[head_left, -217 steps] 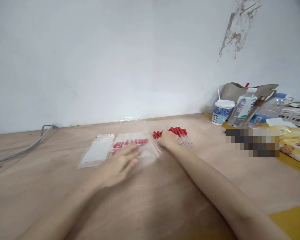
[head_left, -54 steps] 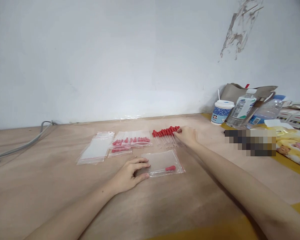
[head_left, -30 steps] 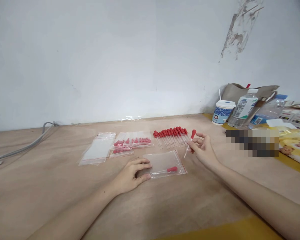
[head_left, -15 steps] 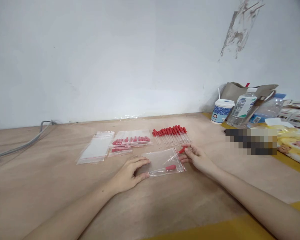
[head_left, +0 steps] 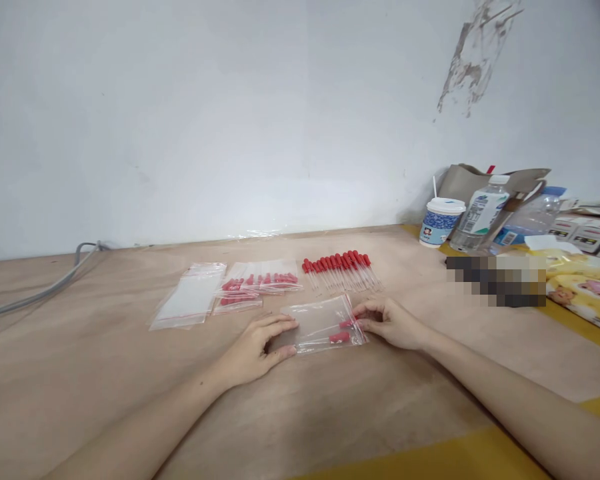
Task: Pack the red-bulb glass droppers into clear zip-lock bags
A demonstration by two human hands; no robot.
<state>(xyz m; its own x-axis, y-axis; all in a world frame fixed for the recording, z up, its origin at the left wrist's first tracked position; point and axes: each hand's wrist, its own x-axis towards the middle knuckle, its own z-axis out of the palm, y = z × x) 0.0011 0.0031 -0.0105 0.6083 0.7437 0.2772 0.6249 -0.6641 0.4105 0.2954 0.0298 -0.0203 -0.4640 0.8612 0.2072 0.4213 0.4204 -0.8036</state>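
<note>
A clear zip bag (head_left: 313,319) lies on the table with its mouth to the right. Inside it is one glass dropper with a red rubber bulb (head_left: 339,338). My left hand (head_left: 260,343) holds the bag's left end, thumb at the near corner and fingers at the far side. A second dropper (head_left: 348,324) lies mostly within the bag, its bulb end at the mouth. Pinched fingers of my right hand (head_left: 387,323) hold that bulb end; the fingertips are partly hidden. Beyond the bag, several loose droppers (head_left: 340,263) lie in a row.
Filled bags of droppers (head_left: 260,280) overlap left of the loose row, beside a stack of flat zip bags (head_left: 190,297). A lidded cup (head_left: 441,223), a bottle (head_left: 480,217) and a yellow packet (head_left: 583,287) stand or lie at right. A grey cable (head_left: 55,287) runs along the left.
My right hand has moved the second dropper left and down, deeper into the bag. My left hand has stayed at the bag's left end. The view has shifted slightly.
</note>
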